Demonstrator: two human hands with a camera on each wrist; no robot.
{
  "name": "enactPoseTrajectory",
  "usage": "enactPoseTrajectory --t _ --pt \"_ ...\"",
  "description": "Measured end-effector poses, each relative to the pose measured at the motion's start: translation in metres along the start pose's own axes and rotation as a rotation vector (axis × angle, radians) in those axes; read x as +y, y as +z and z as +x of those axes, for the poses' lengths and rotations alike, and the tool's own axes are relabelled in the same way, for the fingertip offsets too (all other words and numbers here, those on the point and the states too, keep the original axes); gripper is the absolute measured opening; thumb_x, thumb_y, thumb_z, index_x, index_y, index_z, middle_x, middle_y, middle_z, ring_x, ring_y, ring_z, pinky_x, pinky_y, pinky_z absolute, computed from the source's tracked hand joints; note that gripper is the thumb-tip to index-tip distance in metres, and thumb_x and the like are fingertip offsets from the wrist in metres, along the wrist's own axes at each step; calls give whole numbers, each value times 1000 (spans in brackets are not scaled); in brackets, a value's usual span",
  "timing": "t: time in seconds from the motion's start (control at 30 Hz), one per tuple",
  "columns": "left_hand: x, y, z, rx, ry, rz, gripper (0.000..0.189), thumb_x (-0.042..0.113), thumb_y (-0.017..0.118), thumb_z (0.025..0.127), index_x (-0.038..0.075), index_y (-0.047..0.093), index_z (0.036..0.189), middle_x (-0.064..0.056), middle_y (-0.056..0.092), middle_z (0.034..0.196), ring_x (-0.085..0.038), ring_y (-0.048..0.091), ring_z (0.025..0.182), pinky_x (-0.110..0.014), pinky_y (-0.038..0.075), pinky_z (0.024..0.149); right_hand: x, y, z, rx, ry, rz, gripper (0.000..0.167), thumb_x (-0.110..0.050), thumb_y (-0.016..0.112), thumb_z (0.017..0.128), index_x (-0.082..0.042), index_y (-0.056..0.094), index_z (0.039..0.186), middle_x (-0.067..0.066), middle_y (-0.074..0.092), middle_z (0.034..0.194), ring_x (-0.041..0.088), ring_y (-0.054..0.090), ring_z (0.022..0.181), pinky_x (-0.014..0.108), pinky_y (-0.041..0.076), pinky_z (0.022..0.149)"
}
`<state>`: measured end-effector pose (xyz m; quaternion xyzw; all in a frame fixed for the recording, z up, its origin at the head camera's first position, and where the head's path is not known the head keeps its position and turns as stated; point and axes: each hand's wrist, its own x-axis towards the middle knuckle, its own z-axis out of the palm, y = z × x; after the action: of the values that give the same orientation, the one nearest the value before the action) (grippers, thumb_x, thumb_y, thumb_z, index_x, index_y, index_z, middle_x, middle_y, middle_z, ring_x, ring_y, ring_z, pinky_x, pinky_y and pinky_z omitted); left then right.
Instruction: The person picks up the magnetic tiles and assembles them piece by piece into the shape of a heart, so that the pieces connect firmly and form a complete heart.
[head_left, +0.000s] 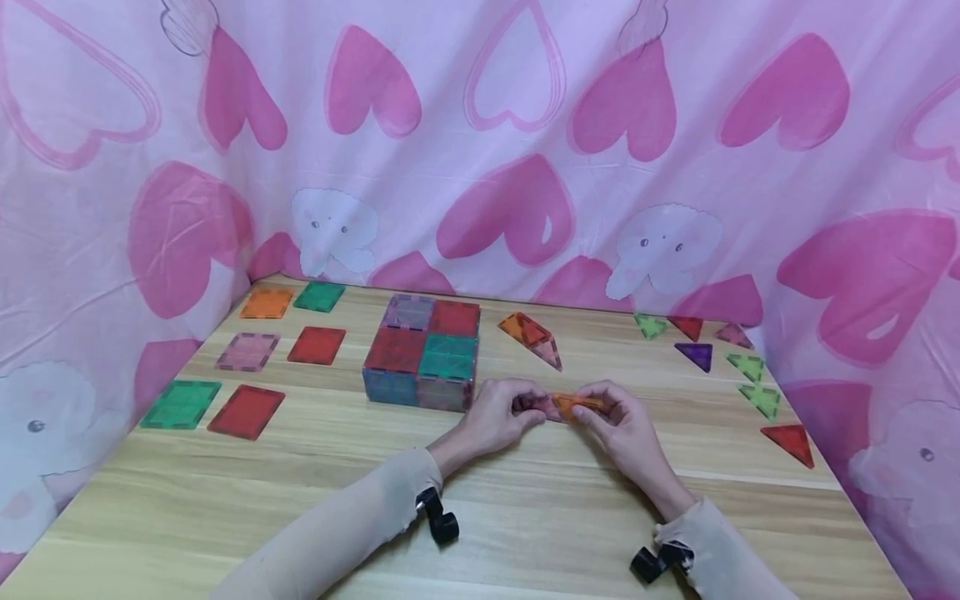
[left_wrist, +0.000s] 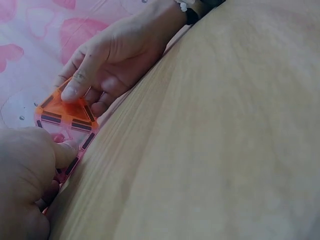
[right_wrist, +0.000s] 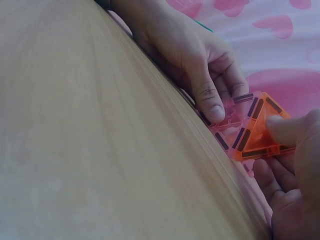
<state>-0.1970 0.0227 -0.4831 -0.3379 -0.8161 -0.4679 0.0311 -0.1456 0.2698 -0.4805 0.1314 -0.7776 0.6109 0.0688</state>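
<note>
Both hands meet over the table around a pair of joined triangular magnetic tiles. My right hand [head_left: 628, 427] pinches an orange triangle tile [right_wrist: 256, 136] between thumb and fingers. A translucent pink triangle tile [right_wrist: 232, 134] lies edge to edge with the orange one, and my left hand [head_left: 498, 414] pinches it, thumb in front. Fingers cover part of the pink tile. Just left of the left hand stands a low box of magnetic tiles [head_left: 397, 350], topped with purple, red and green squares. Beyond the hands lies a joined strip of orange, red and pink triangle tiles [head_left: 534, 335].
Several square tiles lie at the left of the table, among them a red one [head_left: 246, 412] and a green one [head_left: 181, 405]. Along the right edge are loose triangles, including a purple one [head_left: 695, 357] and a red one [head_left: 791, 443]. A pink heart-patterned curtain [head_left: 502, 208] surrounds the table.
</note>
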Motion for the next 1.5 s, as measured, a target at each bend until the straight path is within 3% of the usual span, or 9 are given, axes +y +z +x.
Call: enactPoseTrajectory --t 0.17,0.33,0.5,0.73,0.87,1.0,1.1,1.23,1.5 --pt "0 2 0 -9 13 11 20 7 87 97 11 84 117 1 83 101 -1 68 83 -19 56 74 0 -7 -4 2 17 -1 41 -2 79 103 4 63 140 23 67 137 11 71 118 21 60 95" --pt "0 4 -1 -17 21 13 18 8 85 98 9 83 116 -3 83 100 -2 68 83 -18 55 75 2 -29 -12 108 -10 -1 49 4 76 102 5 58 148 25 65 138 15 69 118 21 59 98" --pt "1 4 -1 -21 15 2 18 7 85 99 9 83 116 -3 83 101 -3 68 85 -19 56 76 5 -72 -26 358 -14 -44 49 9 76 100 8 58 146 17 69 130 12 70 111 16 56 97" --pt "1 2 -2 -20 18 17 19 9 86 99 10 83 117 0 82 102 -2 68 85 -19 56 77 15 -156 -47 786 29 -278 42 -2 82 98 0 71 139 -10 76 113 1 68 97 7 51 83" --pt "0 1 -2 -17 24 22 18 9 86 99 10 83 116 0 83 102 -2 68 85 -19 56 77 15 -194 -55 898 146 -346 39 -8 84 97 -7 76 135 -21 73 105 -6 66 90 4 49 80" --pt "0 0 -1 -9 28 21 18 8 86 98 11 83 116 0 83 102 -3 69 85 -19 56 77 12 -221 -61 802 434 -515 56 -31 85 100 -11 69 151 -4 77 124 5 67 107 7 43 86" --pt "1 0 -1 -5 30 8 19 6 86 98 10 83 116 1 82 101 -3 69 85 -20 57 77 14 -235 -65 601 562 -699 80 -46 79 103 0 52 163 26 64 152 37 61 133 34 50 108" --pt "1 1 0 -4 25 4 19 6 86 98 11 83 116 2 82 101 -3 69 85 -20 57 77 18 -241 -69 443 590 -795 92 -50 73 106 14 39 163 46 47 155 63 48 141 74 40 114" --pt "0 1 -1 -6 20 18 18 8 86 98 11 83 116 1 82 102 -3 68 86 -20 57 77 19 -234 -70 315 456 -965 82 -55 80 101 10 60 147 48 54 145 70 36 133 78 28 109"
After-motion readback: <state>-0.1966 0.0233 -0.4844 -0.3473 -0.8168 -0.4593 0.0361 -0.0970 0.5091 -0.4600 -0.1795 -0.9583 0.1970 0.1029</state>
